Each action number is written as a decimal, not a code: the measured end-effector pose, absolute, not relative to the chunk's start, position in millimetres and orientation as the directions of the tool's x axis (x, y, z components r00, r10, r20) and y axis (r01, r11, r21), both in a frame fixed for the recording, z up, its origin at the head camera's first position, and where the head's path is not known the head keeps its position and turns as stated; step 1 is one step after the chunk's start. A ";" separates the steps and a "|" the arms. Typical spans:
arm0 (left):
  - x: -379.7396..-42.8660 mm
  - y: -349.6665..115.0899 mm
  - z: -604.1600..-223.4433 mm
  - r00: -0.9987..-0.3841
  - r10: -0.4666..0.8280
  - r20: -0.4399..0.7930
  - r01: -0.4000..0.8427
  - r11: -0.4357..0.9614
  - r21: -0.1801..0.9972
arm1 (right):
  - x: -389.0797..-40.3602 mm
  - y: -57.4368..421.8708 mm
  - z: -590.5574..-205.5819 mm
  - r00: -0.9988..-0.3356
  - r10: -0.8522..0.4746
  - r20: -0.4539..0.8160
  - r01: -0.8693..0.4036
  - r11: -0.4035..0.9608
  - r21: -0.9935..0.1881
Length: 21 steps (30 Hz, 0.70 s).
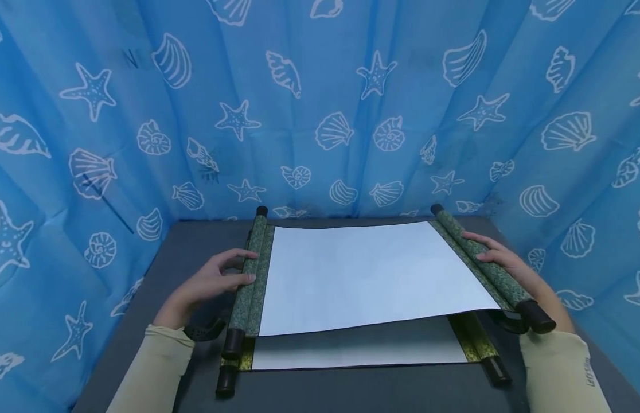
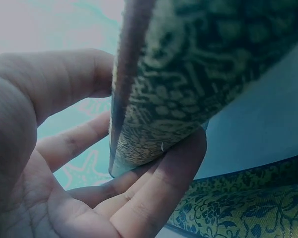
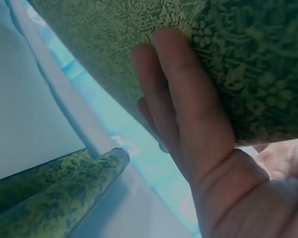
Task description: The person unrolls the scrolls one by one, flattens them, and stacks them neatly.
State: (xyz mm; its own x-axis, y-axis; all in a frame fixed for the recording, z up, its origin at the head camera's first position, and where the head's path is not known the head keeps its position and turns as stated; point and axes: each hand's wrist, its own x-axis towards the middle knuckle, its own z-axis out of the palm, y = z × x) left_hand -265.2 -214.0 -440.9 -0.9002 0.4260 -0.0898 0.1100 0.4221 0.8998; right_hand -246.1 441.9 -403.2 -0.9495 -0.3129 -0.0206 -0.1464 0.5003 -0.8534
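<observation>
A hanging scroll with green patterned ends (image 1: pixel 371 275) is spread between the two hands, its blank white sheet facing up. My left hand (image 1: pixel 211 281) holds the left roller, thumb and a finger on its upper side; in the left wrist view more fingers (image 2: pixel 161 183) reach round underneath. On the opposite side my right hand (image 1: pixel 498 258) grips the thicker right roller, and the right wrist view has fingers (image 3: pixel 193 99) lying along its green cloth. Below it lies a second scroll (image 1: pixel 361 353) with gold-patterned ends, also blank, mostly hidden by the green one.
Both scrolls are over a dark grey table (image 1: pixel 361 393). A blue curtain (image 1: pixel 309 86) printed with white shells and starfish hangs behind and at both sides. Dark roller knobs of the lower scroll (image 1: pixel 226 383) stick out toward the near edge.
</observation>
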 end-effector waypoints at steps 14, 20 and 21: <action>-264.4 -214.4 -442.2 -0.895 0.438 -0.088 0.119 0.424 0.898 | -216.4 446.8 -422.6 -0.955 -0.294 -0.021 -0.121 0.456 -0.882; -265.1 -214.2 -441.7 -0.896 0.435 -0.091 0.112 0.419 0.901 | -215.1 450.3 -422.8 -0.954 -0.299 -0.030 -0.133 0.510 -0.850; -265.3 -213.9 -441.6 -0.895 0.436 -0.090 0.113 0.419 0.901 | -214.9 451.0 -422.8 -0.952 -0.304 -0.033 -0.132 0.507 -0.852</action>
State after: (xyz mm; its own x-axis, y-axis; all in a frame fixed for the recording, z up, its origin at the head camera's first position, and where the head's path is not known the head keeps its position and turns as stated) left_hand -265.3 -213.9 -441.6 -0.8952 0.4364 -0.0905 0.1130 0.4187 0.9011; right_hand -214.9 451.0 -422.8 -0.9522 -0.3036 -0.0326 -0.1325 0.5070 -0.8517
